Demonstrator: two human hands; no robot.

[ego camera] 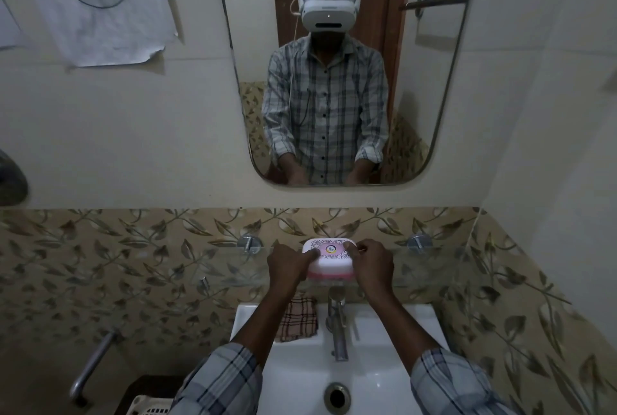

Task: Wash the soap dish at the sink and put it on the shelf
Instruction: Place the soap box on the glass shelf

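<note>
On the shelf [227,267] at centre frame, the soap dish [329,262] is gripped by the left hand [288,266] and right hand [372,264]; whether washing is done cannot be told.

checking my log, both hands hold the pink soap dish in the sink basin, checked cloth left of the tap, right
Not in the basin: the head view shows the left hand and right hand holding the pink soap dish on the glass shelf above the sink. The checked cloth is left of the tap.
</note>
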